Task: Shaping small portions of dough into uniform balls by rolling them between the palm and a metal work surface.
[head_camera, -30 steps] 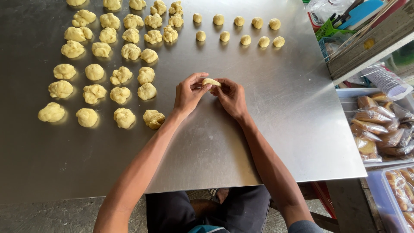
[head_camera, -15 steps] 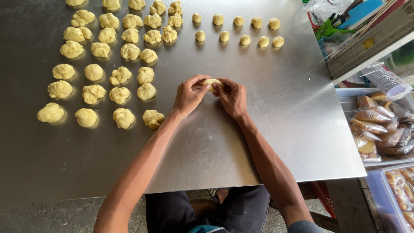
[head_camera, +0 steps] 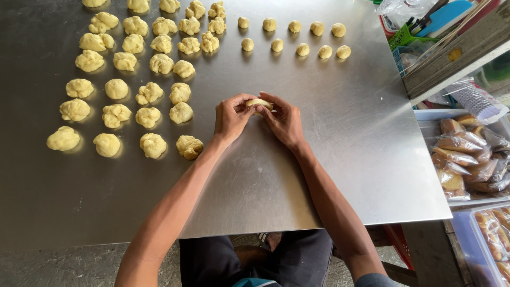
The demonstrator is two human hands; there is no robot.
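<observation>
On the left, lots of bumpy dough lumps (head_camera: 125, 85) sit in rows on a shiny metal table (head_camera: 345, 149). They are pale yellow and knobbly, a bit like little clouds. The closest one, a knotted dough lump (head_camera: 189, 146), lies near the person's left wrist.

In the middle, the left hand (head_camera: 231, 117) and the right hand (head_camera: 285, 121) meet above the table. Their fingers are curled in close around one small dough piece (head_camera: 258, 103), pinching it from both sides. The dough piece is soft-looking and pale yellow, and it sits between the fingertips, just over the bare metal. I cannot tell if it touches the table.

Farther back, small dough balls (head_camera: 297, 37) stand in two short rows. They are smooth and round, much smaller than the bumpy ones.

On the right, past the table edge, a green basket (head_camera: 406, 40) holds tools with handles. Below it, a clear plastic tray (head_camera: 427, 119) is full of baked things wrapped in see-through bags (head_camera: 467, 157). Another clear box (head_camera: 467, 228) at the corner holds more brown baked things.
</observation>
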